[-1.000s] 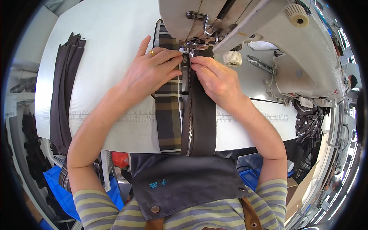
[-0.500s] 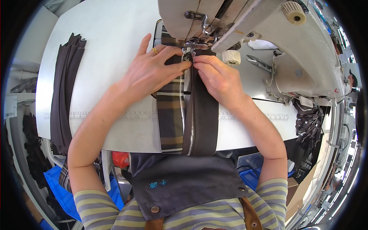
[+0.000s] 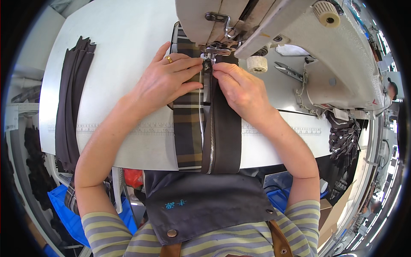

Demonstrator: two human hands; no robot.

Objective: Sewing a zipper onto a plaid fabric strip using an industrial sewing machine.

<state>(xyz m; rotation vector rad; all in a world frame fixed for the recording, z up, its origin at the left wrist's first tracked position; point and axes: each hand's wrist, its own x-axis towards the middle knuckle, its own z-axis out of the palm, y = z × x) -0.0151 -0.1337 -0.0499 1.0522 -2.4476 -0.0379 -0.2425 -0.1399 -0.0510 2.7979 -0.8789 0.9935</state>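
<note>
Drawn back from the zipper (image 3: 211,141), the left hand (image 3: 166,79) lies spread on plaid cloth (image 3: 188,143), leaving the right hand (image 3: 243,88) alone, its narrow grip pinching the zipper.

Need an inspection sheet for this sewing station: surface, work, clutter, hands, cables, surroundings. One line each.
Surface: white tabletop, printed ruler scale across it.
Work: plaid fabric at left, dark fabric at right, metal-toothed zipper between, running up to the sewing machine.
Clutter: dark fabric strips piled at left; scissors beside the machine.
Hands: left hand spread on the plaid fabric; right hand pinching near the zipper's upper end.
Cables: none clearly made out; light cord hangs near the scissors.
Surroundings: blue bin below the table at left; right rim too blurred to itemise.
</note>
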